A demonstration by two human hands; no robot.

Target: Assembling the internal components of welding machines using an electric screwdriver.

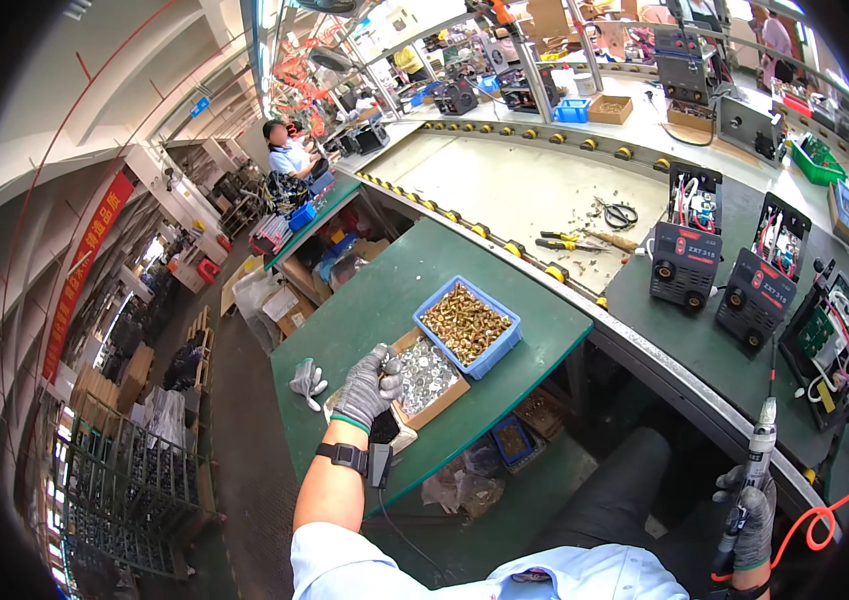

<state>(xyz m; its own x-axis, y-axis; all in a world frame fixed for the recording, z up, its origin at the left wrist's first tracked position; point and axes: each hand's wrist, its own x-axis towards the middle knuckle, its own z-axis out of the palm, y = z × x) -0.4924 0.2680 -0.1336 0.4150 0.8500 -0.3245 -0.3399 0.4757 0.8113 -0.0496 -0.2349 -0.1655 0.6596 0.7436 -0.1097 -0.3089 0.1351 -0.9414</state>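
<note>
One left hand [370, 385] in a grey knit glove is hanging over the near-left side of an open brown cardboard box [437, 408], fingers curling narrow; can't tell if it's pinching anything. Flat silver washer-like metal pieces [425, 372] are filling that box on the green surface [365, 290]. The right hand [753, 520], also grey-gloved, is gripping a slim silver-and-black powered screwdriver [761, 445], bit pointing up.

Risks: thick glove fabric could be picking up several washers at once, or dropping one. The blue plastic bin [497, 358] of brass-coloured screws [465, 322] is sitting right beside the box, so a careless knock could be mixing parts. The coiling orange-red hose [820, 520] could be snagging and tugging the tool. The bit is standing near the black boxy machine with the slanted front [753, 298]; a slip might be scratching it.

Writing: that machine and its black boxy neighbour [685, 265] are carrying pale lettering and red marks on their front panels. A long red cloth banner [90, 265] is showing large yellow characters. A small blue hanging sign [201, 105] is reading too tiny to make out.
</note>
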